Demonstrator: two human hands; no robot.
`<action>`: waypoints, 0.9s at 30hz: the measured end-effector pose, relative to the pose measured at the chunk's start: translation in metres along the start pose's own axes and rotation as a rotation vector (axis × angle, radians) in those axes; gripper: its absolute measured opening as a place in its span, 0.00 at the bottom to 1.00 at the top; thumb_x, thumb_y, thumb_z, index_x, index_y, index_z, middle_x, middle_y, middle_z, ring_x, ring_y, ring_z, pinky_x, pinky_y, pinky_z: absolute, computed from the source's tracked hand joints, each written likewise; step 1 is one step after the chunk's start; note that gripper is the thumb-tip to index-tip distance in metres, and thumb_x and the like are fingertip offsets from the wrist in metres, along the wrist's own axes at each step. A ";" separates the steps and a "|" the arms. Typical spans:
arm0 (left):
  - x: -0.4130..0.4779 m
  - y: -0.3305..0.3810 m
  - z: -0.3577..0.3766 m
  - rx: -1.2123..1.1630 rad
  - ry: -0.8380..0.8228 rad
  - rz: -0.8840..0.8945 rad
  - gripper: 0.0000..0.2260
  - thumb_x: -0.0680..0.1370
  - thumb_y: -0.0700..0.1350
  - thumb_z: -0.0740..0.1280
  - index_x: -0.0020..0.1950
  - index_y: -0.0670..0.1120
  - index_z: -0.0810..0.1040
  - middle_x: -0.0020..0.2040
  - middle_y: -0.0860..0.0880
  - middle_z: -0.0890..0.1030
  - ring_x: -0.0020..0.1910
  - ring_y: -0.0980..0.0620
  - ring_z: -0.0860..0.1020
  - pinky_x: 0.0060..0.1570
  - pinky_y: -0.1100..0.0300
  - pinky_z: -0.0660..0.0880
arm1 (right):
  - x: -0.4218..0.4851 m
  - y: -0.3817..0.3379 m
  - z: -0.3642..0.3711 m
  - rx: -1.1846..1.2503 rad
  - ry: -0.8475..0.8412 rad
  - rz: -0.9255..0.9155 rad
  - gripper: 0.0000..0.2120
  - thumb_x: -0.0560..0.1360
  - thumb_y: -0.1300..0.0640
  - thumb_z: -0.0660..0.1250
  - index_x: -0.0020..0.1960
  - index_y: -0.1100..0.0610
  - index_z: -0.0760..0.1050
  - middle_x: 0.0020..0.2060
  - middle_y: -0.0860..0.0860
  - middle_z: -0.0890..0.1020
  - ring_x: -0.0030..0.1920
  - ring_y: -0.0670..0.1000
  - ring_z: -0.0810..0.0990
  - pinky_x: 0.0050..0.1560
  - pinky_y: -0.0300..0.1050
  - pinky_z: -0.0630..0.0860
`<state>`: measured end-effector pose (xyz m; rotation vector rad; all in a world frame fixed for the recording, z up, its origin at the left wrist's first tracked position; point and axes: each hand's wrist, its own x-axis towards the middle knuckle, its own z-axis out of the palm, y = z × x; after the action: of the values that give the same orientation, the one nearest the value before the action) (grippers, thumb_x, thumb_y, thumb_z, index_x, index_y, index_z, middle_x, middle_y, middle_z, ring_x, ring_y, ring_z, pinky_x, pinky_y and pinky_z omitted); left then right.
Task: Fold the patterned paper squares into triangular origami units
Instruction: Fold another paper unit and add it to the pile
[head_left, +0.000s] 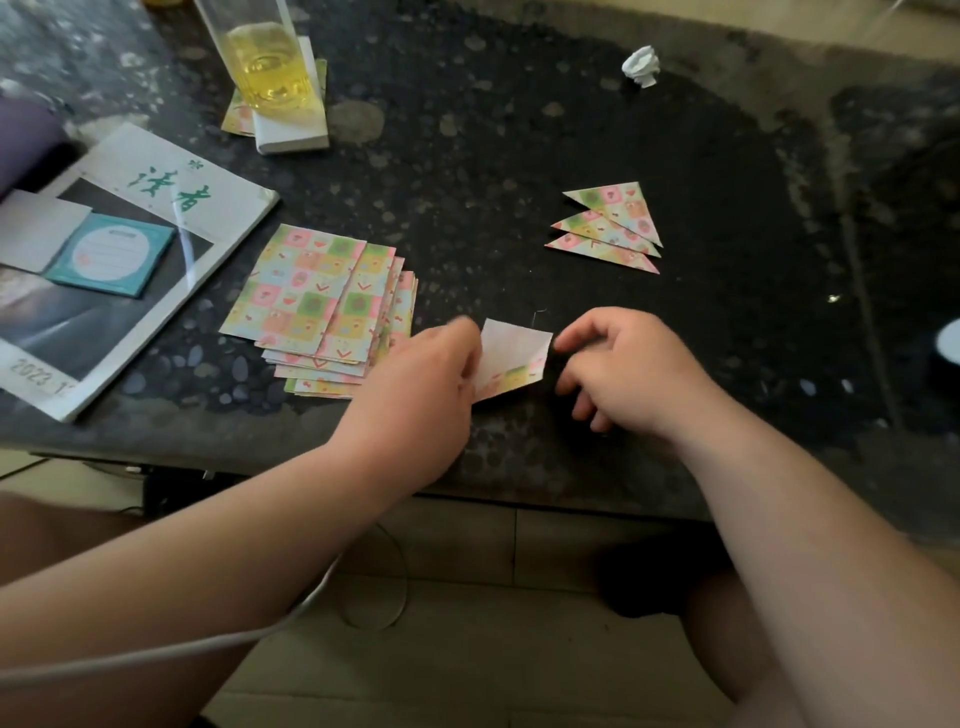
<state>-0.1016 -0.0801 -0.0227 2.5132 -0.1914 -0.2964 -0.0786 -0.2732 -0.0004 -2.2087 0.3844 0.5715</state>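
Glass (248, 31) contains yellow liquid (272, 73); left hand (421, 384) holds paper square (511, 356)

The left hand (431, 374) is covering the sheet's (514, 353) left edge, and its fingertips (460, 326) are showing blurred, so its hold is not showing. The right hand (618, 369) is tucking its lower fingers under (tips out of sight); whether it is touching the sheet is unclear. The stack (311, 296) is hiding its lower squares, and the left hand is masking its near corner. The top edge is cutting off the glass (265, 57), the left edge the magazine (130, 260), the right edge a white thing (950, 343).
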 end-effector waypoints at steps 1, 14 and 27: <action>0.000 -0.001 0.001 0.025 -0.014 0.032 0.10 0.81 0.38 0.64 0.45 0.52 0.71 0.45 0.57 0.73 0.45 0.54 0.73 0.42 0.59 0.74 | 0.000 -0.001 -0.001 0.037 0.040 0.018 0.08 0.79 0.63 0.63 0.51 0.52 0.79 0.40 0.53 0.86 0.30 0.49 0.84 0.28 0.42 0.78; 0.006 -0.002 0.007 0.107 -0.059 -0.046 0.19 0.76 0.59 0.73 0.65 0.55 0.76 0.54 0.57 0.70 0.53 0.55 0.71 0.53 0.61 0.73 | -0.003 0.008 0.009 -0.244 -0.001 -0.106 0.17 0.72 0.51 0.80 0.49 0.45 0.72 0.34 0.47 0.85 0.32 0.45 0.84 0.38 0.50 0.84; 0.009 0.008 0.005 0.069 -0.124 -0.141 0.13 0.78 0.56 0.72 0.60 0.55 0.80 0.51 0.56 0.78 0.49 0.55 0.76 0.46 0.60 0.75 | -0.003 0.006 0.008 -0.264 -0.030 -0.134 0.14 0.73 0.54 0.79 0.52 0.43 0.77 0.36 0.46 0.83 0.34 0.44 0.82 0.33 0.37 0.73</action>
<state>-0.0947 -0.0911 -0.0240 2.5827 -0.0743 -0.5112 -0.0861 -0.2702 -0.0069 -2.4522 0.1495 0.6098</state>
